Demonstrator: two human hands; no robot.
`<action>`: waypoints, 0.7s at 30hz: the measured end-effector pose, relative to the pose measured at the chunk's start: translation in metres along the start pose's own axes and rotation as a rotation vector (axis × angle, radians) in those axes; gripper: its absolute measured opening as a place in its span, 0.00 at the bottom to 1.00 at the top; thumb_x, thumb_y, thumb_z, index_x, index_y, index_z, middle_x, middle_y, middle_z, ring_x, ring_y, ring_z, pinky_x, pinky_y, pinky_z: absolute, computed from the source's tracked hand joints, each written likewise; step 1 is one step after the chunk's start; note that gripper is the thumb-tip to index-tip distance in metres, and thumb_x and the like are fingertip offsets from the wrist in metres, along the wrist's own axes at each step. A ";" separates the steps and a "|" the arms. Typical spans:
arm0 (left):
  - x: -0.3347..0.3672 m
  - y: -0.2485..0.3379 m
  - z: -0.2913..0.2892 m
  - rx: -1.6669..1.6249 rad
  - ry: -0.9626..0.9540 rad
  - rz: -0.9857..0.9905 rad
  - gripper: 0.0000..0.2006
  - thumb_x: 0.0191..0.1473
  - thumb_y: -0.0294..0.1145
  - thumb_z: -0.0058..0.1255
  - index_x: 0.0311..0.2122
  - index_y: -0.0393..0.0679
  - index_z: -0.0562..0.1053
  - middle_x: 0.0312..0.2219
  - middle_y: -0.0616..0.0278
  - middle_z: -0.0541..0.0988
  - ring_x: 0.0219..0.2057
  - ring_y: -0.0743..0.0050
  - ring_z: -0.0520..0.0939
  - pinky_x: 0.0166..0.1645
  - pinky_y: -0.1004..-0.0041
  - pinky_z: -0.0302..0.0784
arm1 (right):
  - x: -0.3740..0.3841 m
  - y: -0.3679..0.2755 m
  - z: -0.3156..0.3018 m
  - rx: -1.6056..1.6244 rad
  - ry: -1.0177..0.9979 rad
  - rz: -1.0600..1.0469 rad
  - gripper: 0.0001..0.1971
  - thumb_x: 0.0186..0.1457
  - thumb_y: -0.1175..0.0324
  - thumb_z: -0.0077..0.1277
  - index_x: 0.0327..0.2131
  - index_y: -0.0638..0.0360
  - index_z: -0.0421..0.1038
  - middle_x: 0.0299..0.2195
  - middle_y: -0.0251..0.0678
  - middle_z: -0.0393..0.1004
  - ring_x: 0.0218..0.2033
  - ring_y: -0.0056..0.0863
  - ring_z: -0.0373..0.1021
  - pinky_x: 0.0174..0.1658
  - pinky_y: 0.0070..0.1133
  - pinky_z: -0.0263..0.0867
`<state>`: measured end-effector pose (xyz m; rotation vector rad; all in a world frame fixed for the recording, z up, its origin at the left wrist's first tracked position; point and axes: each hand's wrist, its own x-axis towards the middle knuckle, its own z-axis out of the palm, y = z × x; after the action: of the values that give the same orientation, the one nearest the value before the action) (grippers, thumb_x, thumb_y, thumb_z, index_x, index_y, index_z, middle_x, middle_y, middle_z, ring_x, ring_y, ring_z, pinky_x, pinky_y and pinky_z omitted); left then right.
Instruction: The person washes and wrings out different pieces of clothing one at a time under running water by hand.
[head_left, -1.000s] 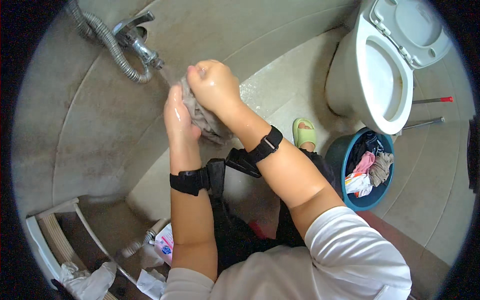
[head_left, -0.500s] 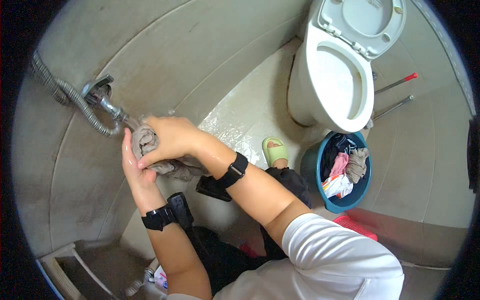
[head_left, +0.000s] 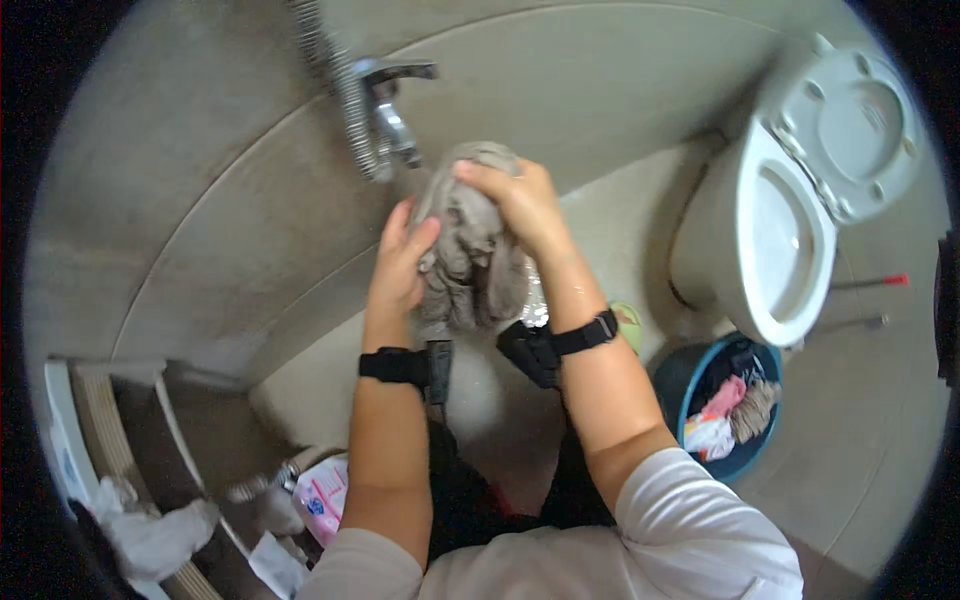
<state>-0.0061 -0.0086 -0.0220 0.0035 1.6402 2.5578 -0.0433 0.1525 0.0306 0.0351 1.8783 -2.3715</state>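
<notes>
A wet, crumpled grey-brown cloth garment [head_left: 468,250] hangs in folds between my two hands; its exact kind cannot be made out. My left hand [head_left: 398,262] grips its left side, thumb in front and the other fingers partly hidden. At its upper right, my right hand [head_left: 522,205] is closed on the fabric with the thumb across the top. The chrome tap [head_left: 395,125] on the wall is just above and left of the cloth, its lever pointing right. Below the spout the view is smeared, and a faint stream seems to run toward the cloth.
A blue tub [head_left: 668,385] of clothes stands at the right, beside the white toilet [head_left: 785,240] with its lid up. Two thin rods [head_left: 865,283] lean behind it. A metal hose [head_left: 352,115] hangs by the tap; a pink-and-white packet [head_left: 322,500] and a rack [head_left: 105,420] are lower left.
My view has turned toward the left, so the tap and tub appear shifted. The cloth, bunched tightly under the spout before, now hangs looser and lower, with my hands spread apart on it.
</notes>
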 end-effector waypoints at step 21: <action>0.004 -0.007 0.044 -0.348 0.308 -0.275 0.15 0.56 0.40 0.41 0.41 0.38 0.70 0.35 0.60 0.75 0.36 0.71 0.77 0.39 0.70 0.73 | -0.013 0.026 0.028 -0.856 0.218 -0.305 0.14 0.46 0.56 0.54 0.29 0.57 0.71 0.31 0.42 0.73 0.35 0.43 0.70 0.36 0.32 0.66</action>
<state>-0.0071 0.0343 -0.0105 -0.6236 1.1436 2.6771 -0.0266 0.1206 0.0128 -0.0764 3.0192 -1.5385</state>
